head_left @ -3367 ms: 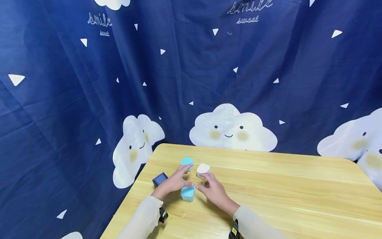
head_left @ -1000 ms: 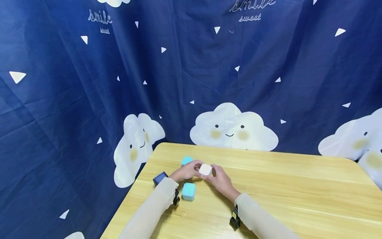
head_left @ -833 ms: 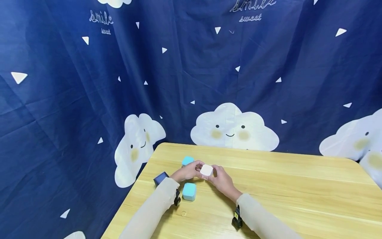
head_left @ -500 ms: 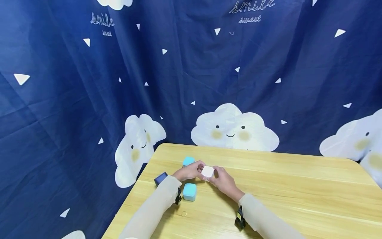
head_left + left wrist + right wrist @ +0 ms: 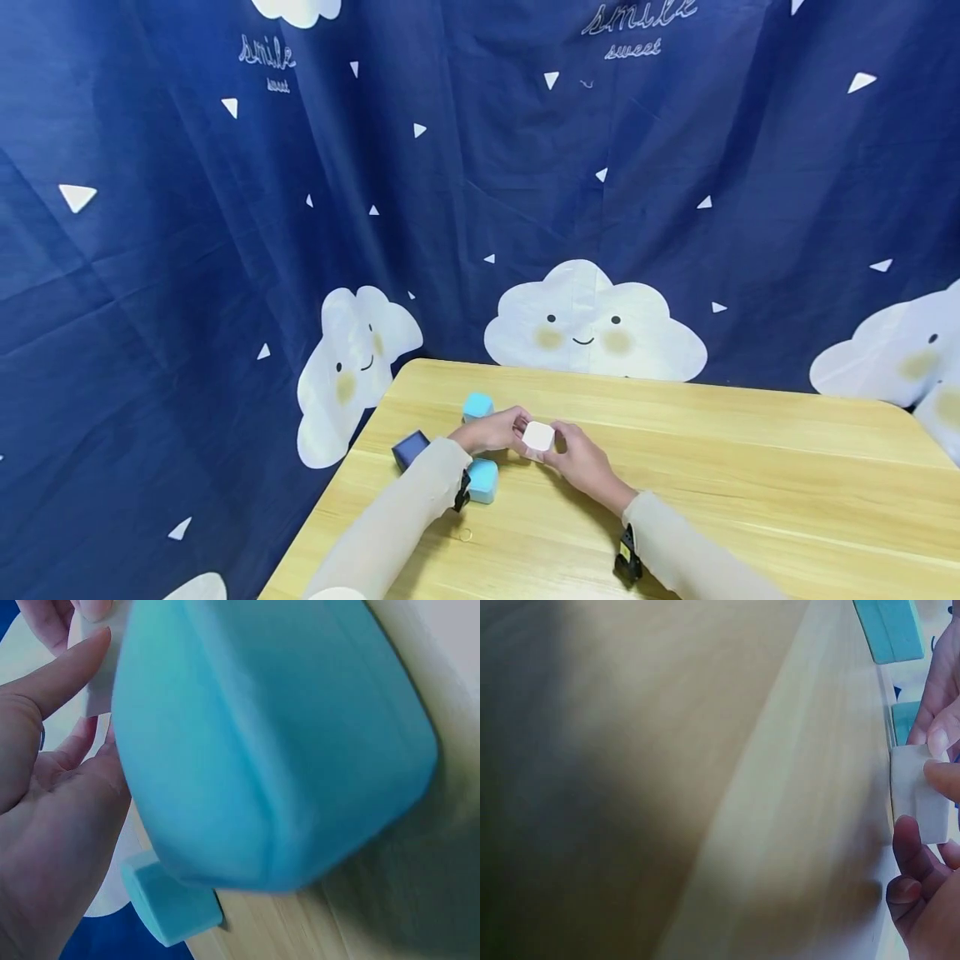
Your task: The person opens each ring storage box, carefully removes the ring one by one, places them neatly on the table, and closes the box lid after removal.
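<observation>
A small white box (image 5: 538, 436) with rounded corners is held between both hands, close over the wooden table. My left hand (image 5: 498, 430) grips its left side, thumb in front and fingers behind. From the right, my right hand (image 5: 588, 460) pinches it; in the right wrist view, thumbs and fingers of both hands meet on the white box (image 5: 919, 799). Just below my left wrist stands a turquoise box (image 5: 483, 481), which fills much of the left wrist view and shows a seam. A second turquoise box (image 5: 477, 406) sits behind the left hand.
A dark navy box (image 5: 409, 449) stands near the left table edge, partly behind the left sleeve. A thin ring (image 5: 466, 535) lies on the table (image 5: 735, 475) in front. A blue curtain (image 5: 525, 192) with clouds hangs behind.
The white box was standing on the table with both hands apart near it. Both hands have since taken hold of it, and it has shifted slightly right and nearer. The turquoise boxes stay put.
</observation>
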`<action>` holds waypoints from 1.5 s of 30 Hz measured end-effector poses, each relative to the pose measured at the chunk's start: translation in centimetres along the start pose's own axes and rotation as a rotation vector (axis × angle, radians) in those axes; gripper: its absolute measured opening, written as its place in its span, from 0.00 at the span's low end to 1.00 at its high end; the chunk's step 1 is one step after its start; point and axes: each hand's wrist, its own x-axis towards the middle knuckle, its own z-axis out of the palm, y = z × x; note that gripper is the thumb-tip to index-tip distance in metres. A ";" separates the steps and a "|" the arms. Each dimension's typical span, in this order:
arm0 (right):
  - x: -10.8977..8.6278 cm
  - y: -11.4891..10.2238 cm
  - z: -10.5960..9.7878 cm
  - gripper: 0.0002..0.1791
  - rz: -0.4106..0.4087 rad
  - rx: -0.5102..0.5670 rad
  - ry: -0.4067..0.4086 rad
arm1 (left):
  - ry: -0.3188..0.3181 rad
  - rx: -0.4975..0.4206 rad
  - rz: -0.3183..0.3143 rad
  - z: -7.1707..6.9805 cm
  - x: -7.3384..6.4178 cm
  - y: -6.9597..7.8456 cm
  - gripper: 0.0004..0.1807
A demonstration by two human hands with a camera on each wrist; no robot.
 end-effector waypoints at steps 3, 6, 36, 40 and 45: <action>-0.1 0.2 -0.3 0.35 -0.003 -0.006 0.004 | 0.002 -0.001 0.010 0.3 0.1 0.1 0.27; -0.3 0.4 -0.6 0.36 -0.012 -0.026 -0.007 | 0.006 -0.005 0.017 0.7 0.1 0.2 0.27; -4.1 1.6 -2.7 0.35 0.013 0.032 -0.027 | -0.095 -0.119 0.052 3.9 -0.7 0.6 0.28; -4.5 1.6 -2.8 0.38 0.017 0.044 -0.033 | -0.091 -0.162 0.051 4.3 -1.0 0.5 0.28; -4.8 1.6 -2.9 0.37 0.025 0.055 -0.037 | -0.059 -0.144 0.050 4.9 -1.3 0.8 0.28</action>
